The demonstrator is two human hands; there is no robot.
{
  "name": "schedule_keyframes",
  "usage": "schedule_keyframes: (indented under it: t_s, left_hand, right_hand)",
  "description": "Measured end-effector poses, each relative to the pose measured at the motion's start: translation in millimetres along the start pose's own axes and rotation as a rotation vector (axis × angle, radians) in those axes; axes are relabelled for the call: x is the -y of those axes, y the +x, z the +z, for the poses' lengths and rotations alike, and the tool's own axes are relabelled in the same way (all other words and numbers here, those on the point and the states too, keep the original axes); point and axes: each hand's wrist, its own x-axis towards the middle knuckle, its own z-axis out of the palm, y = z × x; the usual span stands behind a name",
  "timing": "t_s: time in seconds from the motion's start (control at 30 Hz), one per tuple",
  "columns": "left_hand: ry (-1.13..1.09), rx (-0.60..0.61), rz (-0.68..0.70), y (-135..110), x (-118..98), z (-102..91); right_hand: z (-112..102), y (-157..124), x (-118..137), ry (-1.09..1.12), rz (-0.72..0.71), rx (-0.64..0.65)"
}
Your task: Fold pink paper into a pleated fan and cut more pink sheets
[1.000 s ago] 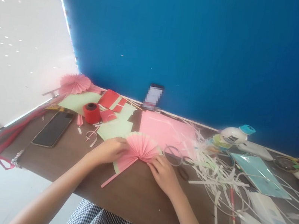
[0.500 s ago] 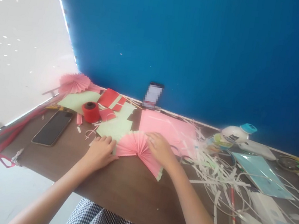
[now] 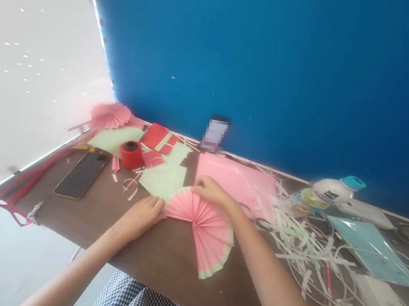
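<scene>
The pink pleated fan (image 3: 212, 234), centre frame, now extends farther toward lower right, widening its arc. The left hand (image 3: 145, 213) grips its left end; the right hand (image 3: 213, 191) pinches its upper rim.

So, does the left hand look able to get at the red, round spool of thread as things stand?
Probably yes: only thin, pale paper scraps seem to lie between the left hand and the spool. It would likely have to leave the pink, pleated paper fan, whose left edge it appears to touch.
</scene>
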Motion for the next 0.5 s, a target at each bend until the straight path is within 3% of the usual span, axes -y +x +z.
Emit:
schedule_keyframes:
  t_s: [0.3, 0.4, 0.5]
  left_hand:
    - [-0.003, -0.033, 0.076, 3.1, -7.7, -1.7]
    - [-0.062, -0.013, 0.122, 4.1, -10.2, -6.5]
    - [-0.183, 0.018, 0.075, 4.2, -8.9, -7.8]
  right_hand:
    - [-2.5, -11.5, -27.2, 0.155, 0.035, -0.066]
    - [4.1, -14.5, -34.9, 0.091, 0.034, -0.09]
    - [8.2, -19.3, -36.2, -0.088, -0.02, -0.163]
